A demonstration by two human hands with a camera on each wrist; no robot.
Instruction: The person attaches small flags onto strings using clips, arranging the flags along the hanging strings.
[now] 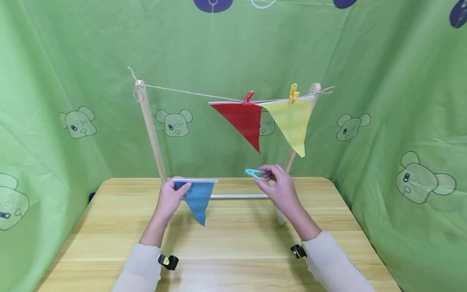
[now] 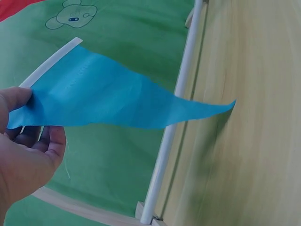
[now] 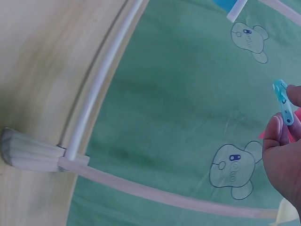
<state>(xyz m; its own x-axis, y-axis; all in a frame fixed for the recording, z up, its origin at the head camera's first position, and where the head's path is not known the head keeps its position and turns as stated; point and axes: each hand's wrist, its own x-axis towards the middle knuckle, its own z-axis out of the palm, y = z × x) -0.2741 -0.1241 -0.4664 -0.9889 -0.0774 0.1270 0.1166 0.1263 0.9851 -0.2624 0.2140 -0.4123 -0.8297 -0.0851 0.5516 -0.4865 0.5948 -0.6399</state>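
Observation:
My left hand (image 1: 170,197) pinches a blue triangular pennant (image 1: 198,198) by the left end of its white top edge; its tip hangs down over the table. In the left wrist view the thumb presses on the front of the pennant (image 2: 108,94), fingers behind it. My right hand (image 1: 280,187) holds a light blue clothespin (image 1: 254,173) between thumb and fingers, to the right of the pennant and apart from it. A string (image 1: 189,92) runs above both hands. On it hang a red pennant (image 1: 244,121) under a red clothespin (image 1: 249,97) and a yellow pennant (image 1: 293,121) under a yellow clothespin (image 1: 293,95).
Two wooden posts (image 1: 150,125) carry the string, tied at their tops. A white rod (image 1: 238,196) joins them low down, near the far edge of the wooden table (image 1: 226,247). Green printed cloth (image 1: 219,48) surrounds the table at the back and sides.

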